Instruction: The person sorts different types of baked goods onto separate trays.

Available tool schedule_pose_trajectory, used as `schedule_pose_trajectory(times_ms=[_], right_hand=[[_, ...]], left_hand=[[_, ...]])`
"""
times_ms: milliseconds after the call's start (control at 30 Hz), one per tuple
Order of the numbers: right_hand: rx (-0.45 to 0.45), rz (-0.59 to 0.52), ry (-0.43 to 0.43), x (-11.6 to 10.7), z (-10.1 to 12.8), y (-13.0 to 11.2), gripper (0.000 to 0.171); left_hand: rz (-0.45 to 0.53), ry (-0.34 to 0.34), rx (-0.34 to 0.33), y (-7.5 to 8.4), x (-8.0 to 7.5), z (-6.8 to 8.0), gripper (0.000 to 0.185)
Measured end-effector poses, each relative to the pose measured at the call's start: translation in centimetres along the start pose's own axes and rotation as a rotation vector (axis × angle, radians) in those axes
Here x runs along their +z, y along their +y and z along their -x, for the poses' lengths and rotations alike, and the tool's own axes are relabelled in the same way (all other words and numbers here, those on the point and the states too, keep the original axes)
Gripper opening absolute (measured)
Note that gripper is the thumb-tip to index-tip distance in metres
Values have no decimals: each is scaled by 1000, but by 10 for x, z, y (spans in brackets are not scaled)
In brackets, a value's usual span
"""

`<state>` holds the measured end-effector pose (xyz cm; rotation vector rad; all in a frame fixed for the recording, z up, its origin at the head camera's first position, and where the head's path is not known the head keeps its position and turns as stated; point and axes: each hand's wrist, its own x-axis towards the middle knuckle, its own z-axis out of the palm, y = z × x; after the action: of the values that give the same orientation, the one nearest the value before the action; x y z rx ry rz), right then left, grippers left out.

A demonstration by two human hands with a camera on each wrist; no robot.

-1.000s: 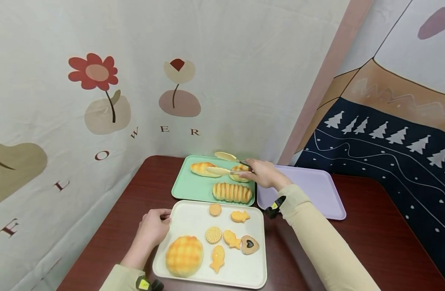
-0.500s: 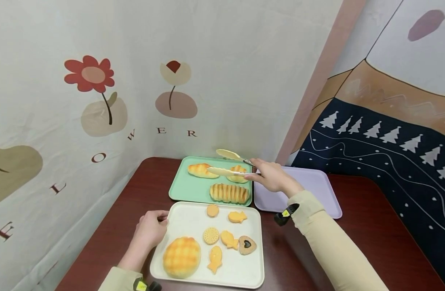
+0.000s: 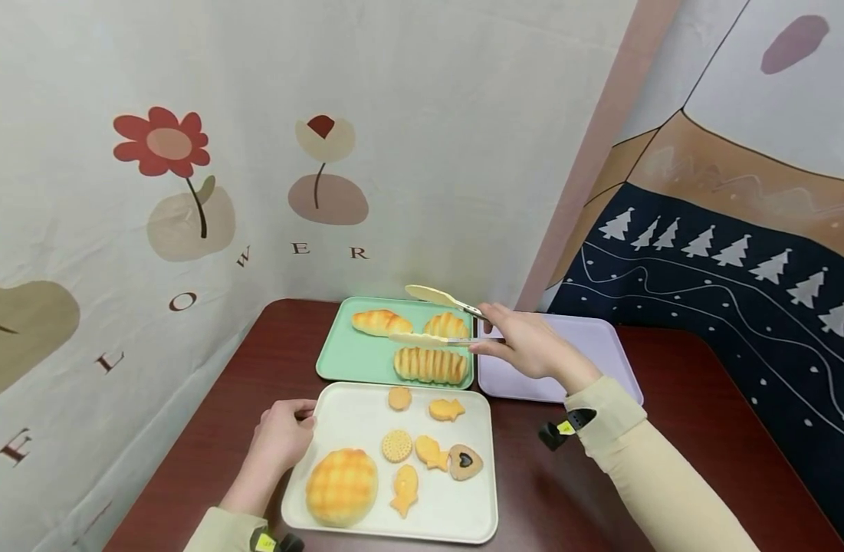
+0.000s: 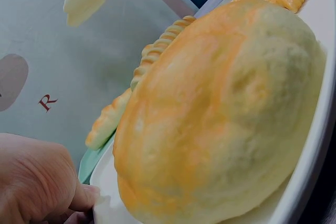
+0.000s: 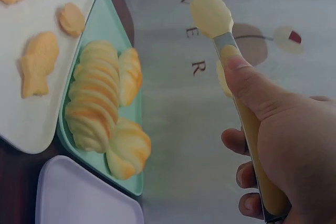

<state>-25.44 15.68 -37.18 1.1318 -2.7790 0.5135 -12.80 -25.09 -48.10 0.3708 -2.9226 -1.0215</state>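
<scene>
My right hand [image 3: 532, 343] grips a pair of tongs [image 5: 245, 119] with pale yellow tips, their two arms spread apart and nothing between them. In the head view they overlap the green tray [image 3: 335, 353], which bears a long bread [image 3: 380, 322], a ridged loaf [image 3: 430, 366] and a rounder bread [image 3: 444, 323]. At the near white tray's [image 3: 463, 521] far left corner, my left hand [image 3: 281, 435] pinches the rim, thumb on top. A big round bun [image 4: 210, 114] lies on this tray beside that hand, along with several biscuits, among them a heart-shaped one [image 3: 465, 462].
A purple tray [image 3: 604, 368] lies right of the green one, with nothing on it. All three trays stand on a dark red table [image 3: 704, 452]. A printed cloth [image 3: 449, 153] hangs close behind the table, and a dark blue patterned one [image 3: 704, 284] hangs at the right.
The tongs' arms have spread wider as my right hand and wrist shift a little right and nearer. My left hand stays on the white tray's rim. The head view has turned slightly right.
</scene>
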Motion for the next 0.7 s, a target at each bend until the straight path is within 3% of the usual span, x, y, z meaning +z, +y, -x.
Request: schedule_pose_trajectory(times_ms=[300,700], right_hand=[[-91,37,56,-2,22,-15,41],[-143,38,46,4,52,-37,55]], left_hand=[[2,3,8,1,-1,1,31],[4,-1,4,1,-1,1,30]])
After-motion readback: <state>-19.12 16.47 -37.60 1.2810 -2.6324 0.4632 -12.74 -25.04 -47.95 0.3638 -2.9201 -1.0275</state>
